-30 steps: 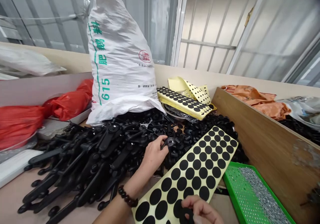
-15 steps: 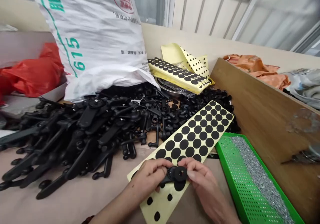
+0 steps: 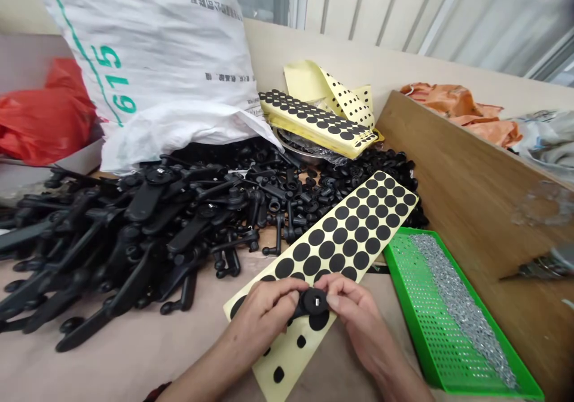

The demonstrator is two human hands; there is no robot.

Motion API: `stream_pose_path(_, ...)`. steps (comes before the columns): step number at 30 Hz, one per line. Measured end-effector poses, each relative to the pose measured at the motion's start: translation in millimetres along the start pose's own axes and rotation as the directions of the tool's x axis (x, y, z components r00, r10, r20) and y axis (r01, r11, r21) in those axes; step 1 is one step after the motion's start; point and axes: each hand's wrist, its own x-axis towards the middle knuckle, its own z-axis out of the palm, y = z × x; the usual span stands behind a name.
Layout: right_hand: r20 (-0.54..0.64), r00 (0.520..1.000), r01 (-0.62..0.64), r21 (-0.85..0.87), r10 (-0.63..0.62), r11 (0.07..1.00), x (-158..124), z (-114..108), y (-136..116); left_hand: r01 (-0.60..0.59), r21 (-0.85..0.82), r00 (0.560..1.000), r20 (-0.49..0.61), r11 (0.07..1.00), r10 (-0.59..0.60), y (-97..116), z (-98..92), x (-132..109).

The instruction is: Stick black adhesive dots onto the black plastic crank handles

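My left hand [image 3: 264,315] is closed around a black plastic crank handle [image 3: 293,312], its thumb and forefinger gripping near the round end. Over that end lies a round black pad [image 3: 309,302] with a small pale slot showing near its middle. The thumb and fingertips of my right hand [image 3: 354,312] pinch the pad's right edge. Beneath both hands stretches a yellow backing sheet [image 3: 287,363] with rows of black round stickers [image 3: 336,262]. Fingers cover part of the handle, so its arm is mostly hidden.
A heap of black crank handles [image 3: 147,201] spreads across the left. Small black parts [image 3: 309,195] lie behind the sheet. On the right stands a green tray [image 3: 406,306] of small metal pieces [image 3: 461,306], beside a wooden board [image 3: 448,210]. A white sack [image 3: 179,61] and stacked sticker sheets [image 3: 320,127] are behind.
The round pad has shifted left and now sits more squarely over the handle's round end. Both hands stay close together. The whole view has moved slightly.
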Motion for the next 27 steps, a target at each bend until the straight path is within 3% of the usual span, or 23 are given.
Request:
stream_pose_path(11, -0.017, 1.000, 0.006, -0.064, -0.007, 0.998, 0.4, 2.5, -0.6, -0.087, 0.092, 0.993, -0.069, 0.992, 0.094, 10.9, 1.4, -3.9)
stream_pose_path(27, -0.019, 0.999, 0.024, -0.143, -0.027, 0.989, -2.0, 5.4, -0.7, -0.182, 0.202, 0.966, -0.147, 0.962, 0.214, 1.9, 7.1, -8.9)
